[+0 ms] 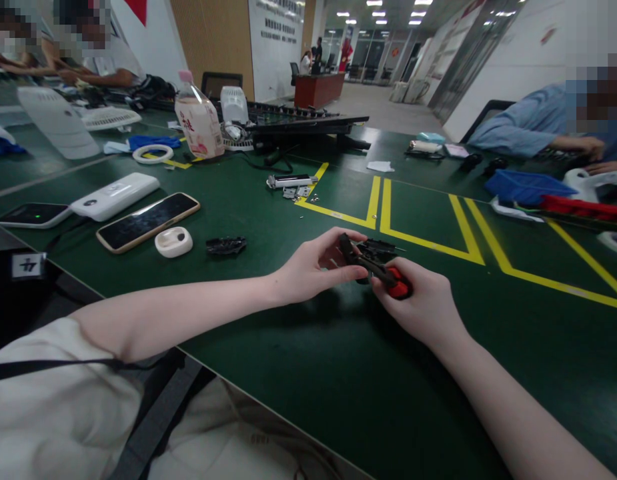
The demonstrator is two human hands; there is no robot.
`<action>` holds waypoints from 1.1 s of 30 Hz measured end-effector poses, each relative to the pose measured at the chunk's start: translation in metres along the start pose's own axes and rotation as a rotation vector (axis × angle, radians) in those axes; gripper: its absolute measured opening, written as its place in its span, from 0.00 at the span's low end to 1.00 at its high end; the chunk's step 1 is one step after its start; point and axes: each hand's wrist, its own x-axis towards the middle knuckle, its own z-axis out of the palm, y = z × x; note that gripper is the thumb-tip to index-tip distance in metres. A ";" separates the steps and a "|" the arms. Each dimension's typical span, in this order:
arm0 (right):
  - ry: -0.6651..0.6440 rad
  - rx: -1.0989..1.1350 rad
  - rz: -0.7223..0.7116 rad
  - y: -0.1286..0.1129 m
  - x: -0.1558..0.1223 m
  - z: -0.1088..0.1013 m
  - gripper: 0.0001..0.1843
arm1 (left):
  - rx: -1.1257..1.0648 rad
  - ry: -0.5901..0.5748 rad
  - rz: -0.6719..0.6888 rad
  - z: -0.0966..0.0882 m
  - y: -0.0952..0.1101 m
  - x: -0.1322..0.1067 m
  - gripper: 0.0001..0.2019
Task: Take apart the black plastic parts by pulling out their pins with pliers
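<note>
The work at the hands looks under way rather than finished, judging by how things lie. The right hand (425,293) is closed around a dark handheld object with a red grip (399,283), held just above the green counter (333,387). The left hand (315,267) is curled narrow, its thumb and fingertips at the object's black end; whether it grips firmly, I cannot tell. Just beyond the hands is a jagged black piece (381,248), partly covered; whether it touches the held object is unclear.

What seems done: some parts lie loose. A jagged black plastic part (226,245) rests apart on the counter, left of the hands, and a silver and black elongated component (291,181) lies farther back, with small grey metallic pieces (297,193) just beside it. What seems left is whatever concerns the held object; the loose parts lie unjoined, and how many steps remain cannot be told.
</note>
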 end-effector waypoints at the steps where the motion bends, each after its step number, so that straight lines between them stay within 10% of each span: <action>1: -0.001 0.000 -0.002 0.000 0.000 0.000 0.07 | 0.002 -0.003 -0.002 0.000 0.000 0.000 0.22; 33: -0.042 0.029 -0.001 -0.007 0.002 -0.002 0.07 | -0.137 -0.068 -0.021 0.002 -0.003 0.000 0.21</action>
